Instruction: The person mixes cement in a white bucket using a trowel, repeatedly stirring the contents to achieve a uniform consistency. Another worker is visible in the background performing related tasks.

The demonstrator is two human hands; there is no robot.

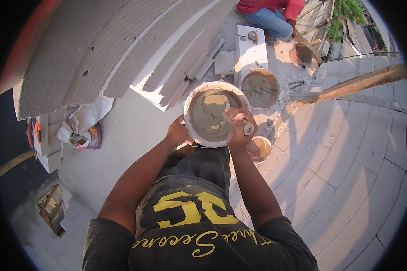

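Observation:
In front of my body a white bucket (190,118) holds wet grey mortar (204,121). At its left rim my left hand (178,131) is closed, with the fingers partly hidden. My right hand (240,128) wraps round the pale handle of a trowel (248,128) over the bucket's right side. The trowel's blade reaches into the bucket and is hard to tell apart from the mortar. Just beyond, to the right, stands a second bucket (277,94) with more grey mortar in it.
Large pale blocks (167,58) are stacked at the far left. A block wall (330,149) runs along the right, with a wooden beam (357,86) leaning over it. A small bucket (259,149) stands near my right forearm. Farther off, a person in red (271,18) crouches beside another bucket (302,53).

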